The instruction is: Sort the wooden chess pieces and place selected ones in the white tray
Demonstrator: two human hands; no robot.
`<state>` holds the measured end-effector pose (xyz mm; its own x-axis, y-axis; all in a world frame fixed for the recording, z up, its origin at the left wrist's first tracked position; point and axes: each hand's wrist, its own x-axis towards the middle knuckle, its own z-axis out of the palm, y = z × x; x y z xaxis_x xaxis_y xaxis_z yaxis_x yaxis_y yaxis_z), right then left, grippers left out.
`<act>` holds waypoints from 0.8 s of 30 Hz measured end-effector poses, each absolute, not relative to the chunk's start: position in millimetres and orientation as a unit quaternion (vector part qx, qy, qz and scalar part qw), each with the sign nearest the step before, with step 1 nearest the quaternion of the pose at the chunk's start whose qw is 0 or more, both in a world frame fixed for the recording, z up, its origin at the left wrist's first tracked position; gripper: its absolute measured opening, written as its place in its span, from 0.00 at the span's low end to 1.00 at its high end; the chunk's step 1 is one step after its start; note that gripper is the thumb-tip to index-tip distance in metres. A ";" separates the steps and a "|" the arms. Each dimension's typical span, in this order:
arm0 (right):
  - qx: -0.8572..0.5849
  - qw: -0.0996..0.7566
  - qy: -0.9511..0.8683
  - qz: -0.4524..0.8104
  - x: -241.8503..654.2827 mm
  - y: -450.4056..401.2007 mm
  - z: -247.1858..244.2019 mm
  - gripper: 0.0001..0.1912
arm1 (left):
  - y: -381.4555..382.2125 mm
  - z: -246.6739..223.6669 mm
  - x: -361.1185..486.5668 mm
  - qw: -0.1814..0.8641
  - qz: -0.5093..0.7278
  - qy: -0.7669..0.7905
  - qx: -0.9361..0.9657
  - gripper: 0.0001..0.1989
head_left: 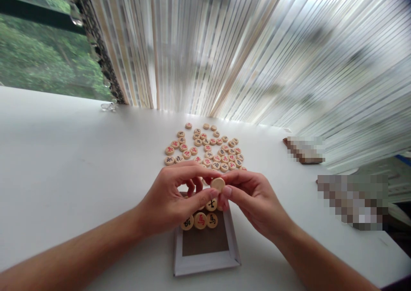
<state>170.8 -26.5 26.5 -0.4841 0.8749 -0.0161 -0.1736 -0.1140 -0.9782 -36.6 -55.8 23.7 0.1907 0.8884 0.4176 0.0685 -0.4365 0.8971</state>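
A round wooden piece [218, 184], its visible face blank, is pinched between the fingertips of my left hand [183, 192] and my right hand [253, 192]. Both hands are above the far part of a shallow box [207, 263] with pale walls and a brown bottom. Inside it, a row holds a black-marked piece [187, 222], a red-marked piece [201, 221] and another black-marked piece [212, 220]. Behind that row, more pieces, one with a black character [211, 204], are partly hidden by my fingers.
Many loose pieces with red or black characters, such as one at the left [169, 150], lie on the white table [80, 175] beyond my hands. Two blurred-out objects stand at the right. A striped curtain [192, 47] and a window [41, 47] are behind.
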 end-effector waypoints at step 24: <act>-0.294 0.365 -0.693 0.547 178.1 -18.3 36.9 0.15 | -48.5 20.1 -40.1 0.248 0.553 0.323 0.726 0.07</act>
<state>178.1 -18.3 36.9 -0.5606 0.8072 0.1851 0.0070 0.2282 -0.9736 -40.1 -48.5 20.1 0.1786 0.7441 0.6438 0.1946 -0.6681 0.7182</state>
